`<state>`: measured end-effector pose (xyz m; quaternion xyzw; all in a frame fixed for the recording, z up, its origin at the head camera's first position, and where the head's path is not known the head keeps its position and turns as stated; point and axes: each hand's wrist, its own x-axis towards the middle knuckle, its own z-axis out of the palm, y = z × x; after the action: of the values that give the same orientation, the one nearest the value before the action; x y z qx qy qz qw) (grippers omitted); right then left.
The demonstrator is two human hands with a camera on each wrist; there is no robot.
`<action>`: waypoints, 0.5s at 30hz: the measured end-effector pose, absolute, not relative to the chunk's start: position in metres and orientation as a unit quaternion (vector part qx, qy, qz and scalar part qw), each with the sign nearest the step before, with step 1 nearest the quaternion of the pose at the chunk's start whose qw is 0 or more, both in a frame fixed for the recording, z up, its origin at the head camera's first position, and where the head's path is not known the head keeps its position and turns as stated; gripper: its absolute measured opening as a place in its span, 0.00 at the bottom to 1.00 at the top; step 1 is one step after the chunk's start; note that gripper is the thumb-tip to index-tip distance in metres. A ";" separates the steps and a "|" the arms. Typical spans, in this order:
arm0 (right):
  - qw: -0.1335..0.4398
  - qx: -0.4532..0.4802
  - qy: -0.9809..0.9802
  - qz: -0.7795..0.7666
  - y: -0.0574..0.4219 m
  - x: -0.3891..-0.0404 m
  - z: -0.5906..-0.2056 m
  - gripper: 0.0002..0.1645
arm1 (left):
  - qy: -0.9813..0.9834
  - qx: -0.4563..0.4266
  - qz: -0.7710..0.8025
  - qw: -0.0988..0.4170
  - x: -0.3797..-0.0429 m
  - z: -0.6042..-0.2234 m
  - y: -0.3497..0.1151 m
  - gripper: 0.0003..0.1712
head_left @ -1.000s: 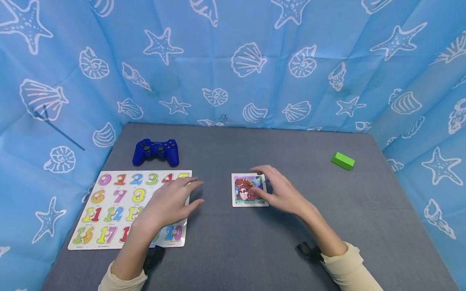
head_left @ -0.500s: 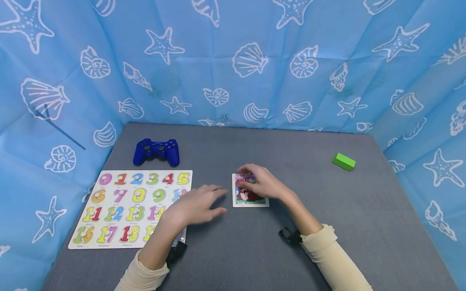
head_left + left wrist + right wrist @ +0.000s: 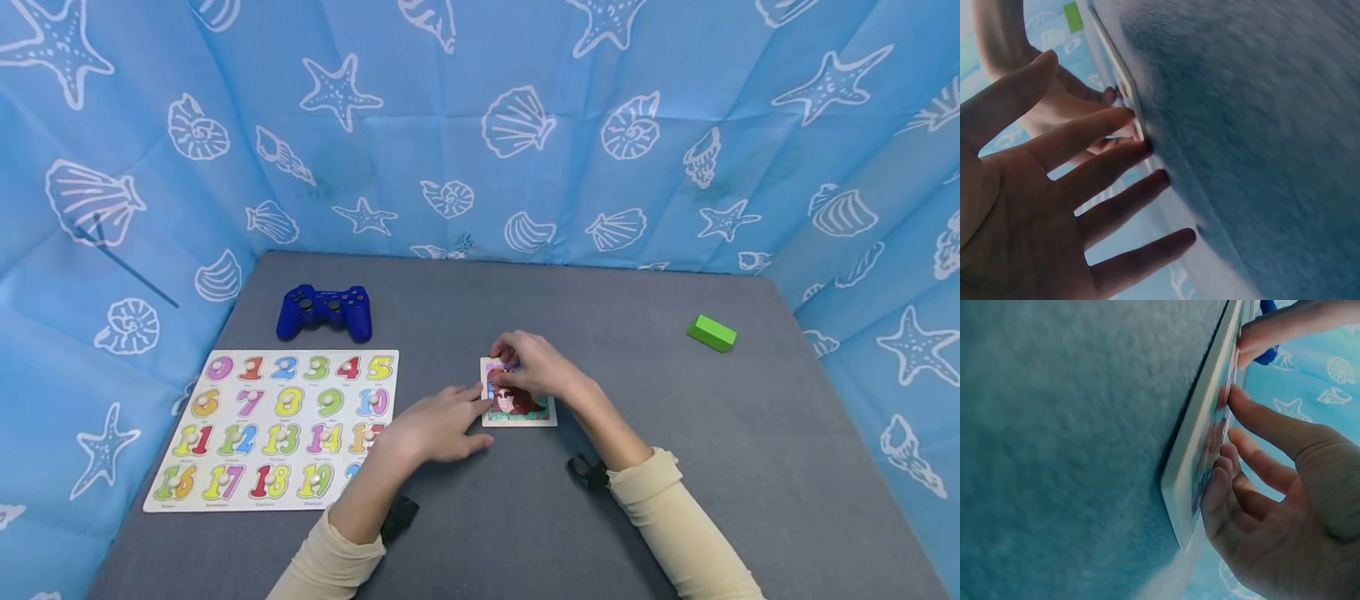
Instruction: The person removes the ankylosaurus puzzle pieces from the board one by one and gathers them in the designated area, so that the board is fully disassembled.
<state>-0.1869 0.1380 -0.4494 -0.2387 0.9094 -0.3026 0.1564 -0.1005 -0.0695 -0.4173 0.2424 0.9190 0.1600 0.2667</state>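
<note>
A small square picture puzzle [image 3: 517, 407] with a pale border and a red-brown dinosaur lies on the grey tabletop. My right hand [image 3: 538, 364] reaches over its upper part. In the right wrist view, thumb and bent fingertips touch the puzzle's face [image 3: 1212, 440], with a gap between thumb and fingers. Part of the picture is hidden beneath this hand. My left hand [image 3: 437, 427] comes from the left with fingers spread and nearly straight, fingertips right at the puzzle's left edge. The left wrist view shows those fingertips along the border [image 3: 1124, 72], the thumb standing apart.
Left of my left forearm lies a white number board [image 3: 225, 492] with colourful knobbed numerals. Behind it sits a blue game controller [image 3: 325, 310]. A green block [image 3: 712, 332] rests at the right rear. A blue shell-patterned curtain [image 3: 420, 125] encloses the table's back and sides.
My left hand has moved right from over the number board to the puzzle's left edge. My right hand has moved left and down onto the puzzle, its fingers bending more.
</note>
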 end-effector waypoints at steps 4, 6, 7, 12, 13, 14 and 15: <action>0.143 -0.239 0.919 -0.280 0.138 -0.186 -0.448 0.16 | 0.918 0.232 0.157 0.282 -0.100 -0.416 -0.065 0.38; 0.130 -0.242 0.923 -0.269 0.137 -0.185 -0.447 0.15 | 0.917 0.227 0.159 0.286 -0.099 -0.414 -0.064 0.38; 0.122 -0.245 0.925 -0.264 0.137 -0.184 -0.447 0.15 | 0.917 0.225 0.159 0.287 -0.099 -0.413 -0.063 0.38; 0.103 -0.246 0.929 -0.257 0.138 -0.184 -0.447 0.14 | 0.916 0.222 0.164 0.292 -0.098 -0.409 -0.062 0.38; 0.106 -0.244 0.929 -0.257 0.138 -0.185 -0.448 0.15 | 0.915 0.221 0.164 0.294 -0.098 -0.409 -0.062 0.38; 0.110 -0.241 0.929 -0.258 0.139 -0.186 -0.448 0.15 | 0.914 0.221 0.166 0.296 -0.098 -0.409 -0.062 0.38; 0.115 -0.238 0.929 -0.260 0.139 -0.187 -0.448 0.16 | 0.914 0.220 0.167 0.298 -0.099 -0.410 -0.062 0.38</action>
<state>-0.1869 0.1393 -0.4480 -0.2380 0.9287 -0.2601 0.1148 -0.0987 -0.0622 -0.4102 0.2203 0.9135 0.1673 0.2982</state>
